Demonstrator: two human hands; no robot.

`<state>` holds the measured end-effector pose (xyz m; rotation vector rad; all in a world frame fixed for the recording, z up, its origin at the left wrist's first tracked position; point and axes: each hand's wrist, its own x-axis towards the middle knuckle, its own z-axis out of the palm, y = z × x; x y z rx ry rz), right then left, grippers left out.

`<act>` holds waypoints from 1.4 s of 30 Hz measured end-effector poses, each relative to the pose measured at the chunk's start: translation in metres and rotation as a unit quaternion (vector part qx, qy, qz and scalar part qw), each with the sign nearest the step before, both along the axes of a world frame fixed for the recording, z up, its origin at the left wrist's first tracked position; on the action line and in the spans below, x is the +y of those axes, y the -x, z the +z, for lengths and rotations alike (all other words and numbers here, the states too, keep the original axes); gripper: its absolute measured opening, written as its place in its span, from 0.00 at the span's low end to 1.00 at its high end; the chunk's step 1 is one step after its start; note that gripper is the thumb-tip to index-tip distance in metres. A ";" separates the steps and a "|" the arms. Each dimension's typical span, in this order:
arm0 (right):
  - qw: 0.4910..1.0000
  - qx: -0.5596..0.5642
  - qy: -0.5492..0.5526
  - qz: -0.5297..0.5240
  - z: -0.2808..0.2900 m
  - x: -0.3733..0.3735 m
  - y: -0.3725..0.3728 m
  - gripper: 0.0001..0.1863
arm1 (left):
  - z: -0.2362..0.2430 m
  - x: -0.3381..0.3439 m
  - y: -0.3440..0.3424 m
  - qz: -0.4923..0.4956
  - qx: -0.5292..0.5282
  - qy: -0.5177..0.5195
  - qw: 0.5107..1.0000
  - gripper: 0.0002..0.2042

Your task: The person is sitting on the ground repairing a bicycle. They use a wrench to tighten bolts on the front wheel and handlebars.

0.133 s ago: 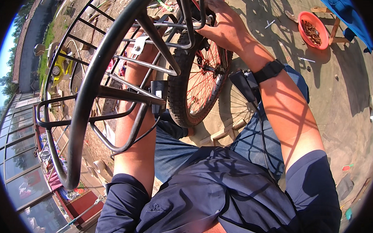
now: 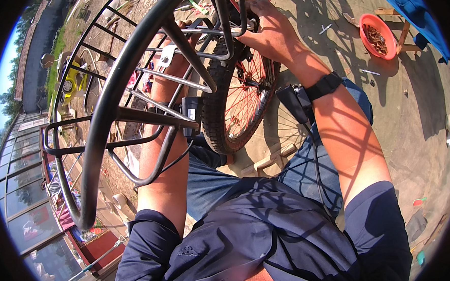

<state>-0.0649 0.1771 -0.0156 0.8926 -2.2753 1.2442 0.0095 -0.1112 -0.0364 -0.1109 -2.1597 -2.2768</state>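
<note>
A black tubular metal bike rack with a barred side looms in front of me, above a bicycle wheel with a knobby black tyre and red spokes. My right hand is at the top of the wheel, beside the rack's end and a red frame part. Its thumb and fingers curl round something there; the thing gripped is hidden. Behind the rack's bars is my left hand, near a small silver bracket. Bars cover most of its fingers, so its grip is unclear. Black devices with cables sit at both wrists.
To the right, an orange-red bowl of small brownish pieces stands by a wooden-legged seat with blue cloth. A low wooden piece lies between my legs. On the left are a yellow toy vehicle and a glazed building front.
The rack and wheel have shifted very slightly left. A little more of my left fingertips shows above the bars. My right hand stays in place.
</note>
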 end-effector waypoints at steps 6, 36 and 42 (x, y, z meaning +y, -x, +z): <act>1.000 -0.002 -0.001 0.009 0.001 0.001 -0.001 0.35 | 0.000 0.003 -0.003 -0.001 -0.003 0.098 0.995 0.19; 0.999 -0.025 0.027 0.008 0.002 -0.011 -0.011 0.26 | 0.018 0.040 0.003 0.161 -0.095 -0.228 0.956 0.09; 0.999 0.002 0.033 0.004 -0.007 -0.010 -0.004 0.26 | 0.030 0.059 -0.002 0.178 -0.104 -0.217 0.954 0.08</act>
